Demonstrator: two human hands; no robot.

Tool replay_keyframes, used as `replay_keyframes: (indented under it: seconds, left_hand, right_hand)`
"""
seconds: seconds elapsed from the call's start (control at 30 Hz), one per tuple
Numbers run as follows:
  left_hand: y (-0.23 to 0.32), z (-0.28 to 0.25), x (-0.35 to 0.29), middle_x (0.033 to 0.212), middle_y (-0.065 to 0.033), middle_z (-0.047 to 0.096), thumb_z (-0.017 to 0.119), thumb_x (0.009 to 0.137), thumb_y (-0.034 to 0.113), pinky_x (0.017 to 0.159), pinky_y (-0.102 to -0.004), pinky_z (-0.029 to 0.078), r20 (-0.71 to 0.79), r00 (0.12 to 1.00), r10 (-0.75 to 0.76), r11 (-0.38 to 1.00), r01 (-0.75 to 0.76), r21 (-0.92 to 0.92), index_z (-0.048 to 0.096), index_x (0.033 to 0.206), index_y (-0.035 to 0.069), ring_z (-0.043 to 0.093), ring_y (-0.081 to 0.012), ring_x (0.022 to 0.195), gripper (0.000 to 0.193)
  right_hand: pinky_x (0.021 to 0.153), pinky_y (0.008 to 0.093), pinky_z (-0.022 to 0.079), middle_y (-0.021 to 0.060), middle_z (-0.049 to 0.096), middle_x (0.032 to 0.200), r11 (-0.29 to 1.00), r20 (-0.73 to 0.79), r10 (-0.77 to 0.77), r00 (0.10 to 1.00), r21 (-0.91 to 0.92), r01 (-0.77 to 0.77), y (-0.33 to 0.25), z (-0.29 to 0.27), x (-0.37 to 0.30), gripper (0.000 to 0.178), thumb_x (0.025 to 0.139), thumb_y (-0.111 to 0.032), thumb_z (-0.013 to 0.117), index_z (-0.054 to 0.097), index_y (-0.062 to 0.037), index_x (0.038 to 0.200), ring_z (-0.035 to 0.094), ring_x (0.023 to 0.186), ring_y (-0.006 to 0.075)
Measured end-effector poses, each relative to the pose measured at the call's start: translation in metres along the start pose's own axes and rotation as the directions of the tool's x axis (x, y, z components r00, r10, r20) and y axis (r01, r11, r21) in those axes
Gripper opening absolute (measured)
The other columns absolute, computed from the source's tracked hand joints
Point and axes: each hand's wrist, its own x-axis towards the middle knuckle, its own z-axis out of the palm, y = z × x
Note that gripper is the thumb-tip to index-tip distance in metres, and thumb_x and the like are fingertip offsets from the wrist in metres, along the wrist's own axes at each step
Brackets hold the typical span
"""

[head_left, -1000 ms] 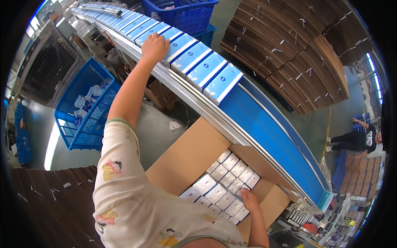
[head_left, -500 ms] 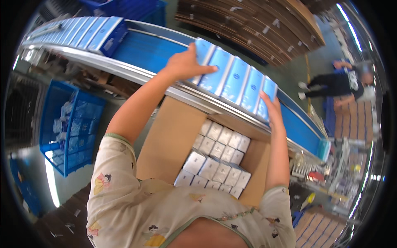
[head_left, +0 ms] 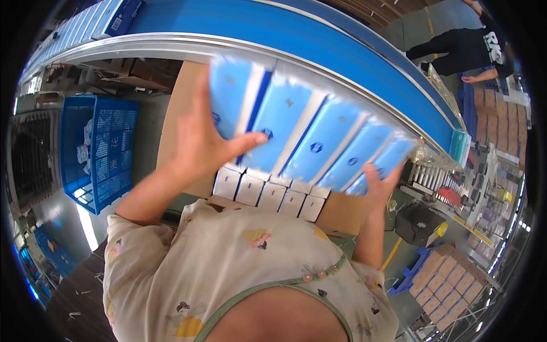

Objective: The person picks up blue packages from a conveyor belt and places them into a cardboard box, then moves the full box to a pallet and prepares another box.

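A row of several light-blue plastic-wrapped packs (head_left: 316, 147) is squeezed end to end between my two hands, off the belt and tilted. My left hand (head_left: 196, 145) presses the left end, its thumb stretched across the front of the packs. At the other end, my right hand (head_left: 380, 185) grips the last pack with its thumb in front. Below the row, close to my body, stands an open cardboard carton (head_left: 345, 212). White-ended packs (head_left: 270, 196) lie in rows inside it, partly hidden by the held packs.
Beyond the carton runs a blue conveyor belt (head_left: 239, 23) with a metal edge. More blue packs (head_left: 114, 20) line its far left. A blue crate (head_left: 117, 154) stands at left. At right are a co-worker (head_left: 456, 48), a black box (head_left: 420, 223) and stacked cartons (head_left: 447, 288).
Both hands have lifted the row of packs off the conveyor and brought it nearer, over the carton. The view has tilted down, and the packs now cover much of the carton.
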Motion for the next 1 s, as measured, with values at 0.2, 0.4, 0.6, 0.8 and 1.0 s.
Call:
replay_keyframes:
  seconds: [0.2, 0.4, 0.6, 0.8, 1.0]
  left_hand:
    - [-0.078, 0.125, -0.006, 0.095, -0.0242, 0.06, 0.04, 0.08, 0.062, 0.078, -0.0391, 0.046, 0.677, 0.454, -0.579, 0.806, 0.19, 0.561, 0.053, 0.11, -0.003, 0.059, -0.0351, 0.089, 0.072]
    - [-0.122, 0.191, 0.026, 0.104, -0.0162, 0.06, 0.023, 0.088, 0.057, 0.087, -0.0379, 0.04, 0.803, 0.388, -0.452, 0.888, 0.115, 0.445, 0.067, 0.092, 0.007, 0.055, -0.0309, 0.099, 0.067]
    - [-0.122, 0.192, -0.013, 0.117, -0.0107, 0.054, 0.022, 0.089, 0.055, 0.094, -0.0409, 0.035, 0.85, 0.371, -0.375, 0.898, -0.083, 0.433, 0.057, 0.113, 0.017, 0.047, -0.0305, 0.111, 0.057]
    - [-0.086, -0.027, 0.084, 0.094, -0.0085, 0.062, 0.05, 0.086, 0.042, 0.073, -0.0303, 0.047, 0.461, 0.885, -0.063, 0.718, 0.36, -0.595, 0.058, 0.105, 0.005, 0.061, -0.0155, 0.076, 0.042]
    - [-0.249, -0.17, 0.119, 0.117, -0.0199, 0.05, 0.053, 0.081, 0.028, 0.093, -0.0391, 0.036, -0.567, 0.813, -0.134, 0.796, 0.429, 0.427, 0.054, 0.11, 0.0, 0.045, -0.0341, 0.11, 0.041]
  right_hand:
    - [0.07, 0.0346, 0.048, 0.0151, 0.064, 0.076, 0.467, 0.296, 0.744, 0.6, -0.871, -0.15, 0.139, -0.003, 0.014, 0.049, 0.078, -0.049, 0.053, 0.066, -0.0011, 0.079, 0.062, 0.076, 0.0275]
    - [0.078, 0.039, 0.046, 0.0203, 0.062, 0.088, 0.322, 0.565, 0.571, 0.595, -0.821, 0.471, 0.205, 0.043, 0.068, 0.047, 0.084, -0.046, 0.046, 0.065, -0.0029, 0.084, 0.06, 0.085, 0.0326]
    - [0.093, 0.0343, 0.037, 0.0168, 0.054, 0.116, 0.754, 0.691, 0.561, 0.456, -0.653, 0.063, 0.208, 0.056, 0.06, 0.057, 0.086, -0.054, 0.037, 0.053, -0.0094, 0.117, 0.049, 0.111, 0.0279]
    - [0.087, 0.0353, 0.041, 0.0163, 0.057, 0.111, 0.691, 0.689, 0.519, 0.506, -0.687, 0.225, 0.143, 0.067, 0.022, 0.056, 0.082, -0.058, 0.042, 0.049, -0.0189, 0.122, 0.053, 0.104, 0.0316]
    - [0.09, 0.0342, 0.039, 0.0196, 0.056, 0.112, 0.689, 0.661, 0.562, 0.496, -0.707, 0.161, 0.141, 0.073, 0.025, 0.057, 0.081, -0.053, 0.048, 0.051, -0.0102, 0.12, 0.052, 0.106, 0.031]
